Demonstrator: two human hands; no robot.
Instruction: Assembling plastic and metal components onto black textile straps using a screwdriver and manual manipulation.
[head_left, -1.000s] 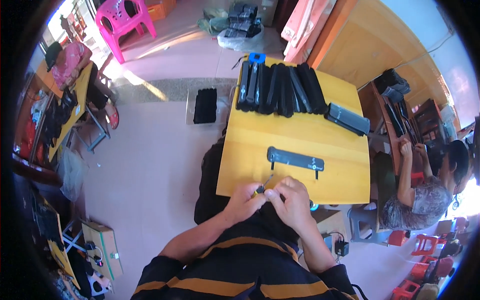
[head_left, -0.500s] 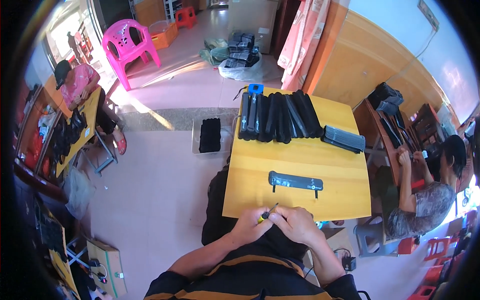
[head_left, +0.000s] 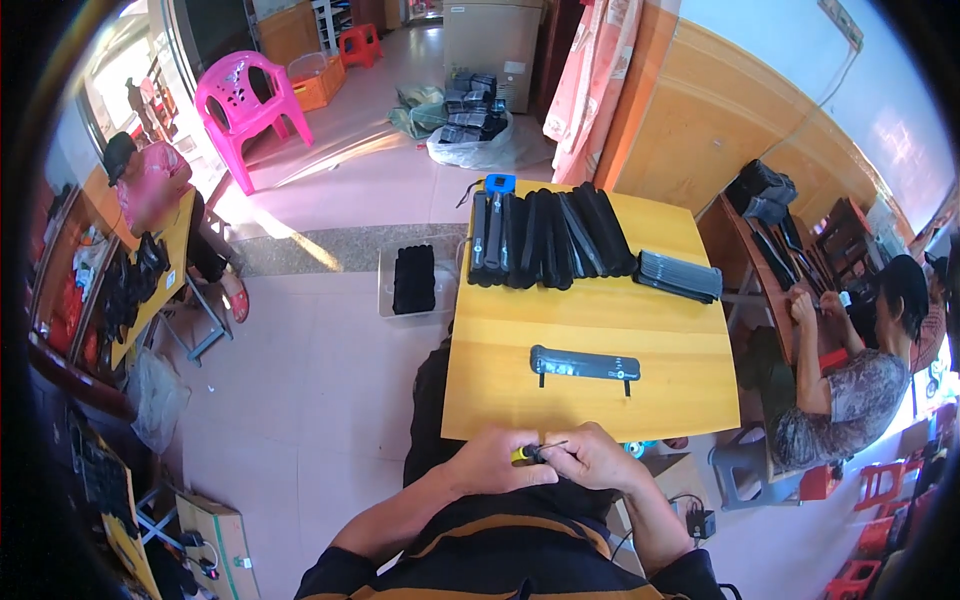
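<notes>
Head view: a yellow-and-black tool with a thin metal shaft is held low at the near edge of a yellow surface. The left hand is curled round its handle; the right hand bends in beside the shaft, and whether it pinches anything small cannot be told. Just beyond lies a single dark strip, untouched, two black tabs jutting from its near side. Work appears midway: a row of dark strips lines the far part and a grey stack sits toward the right edge, though which pieces are finished and which wait is not evident. Yellow wood around the lone strip seems to leave room forward and sideways; the person's striped shirt closes off the near side. Past the left edge, a translucent tub holds black pieces; past the right, a seated co-worker limits the reach.
</notes>
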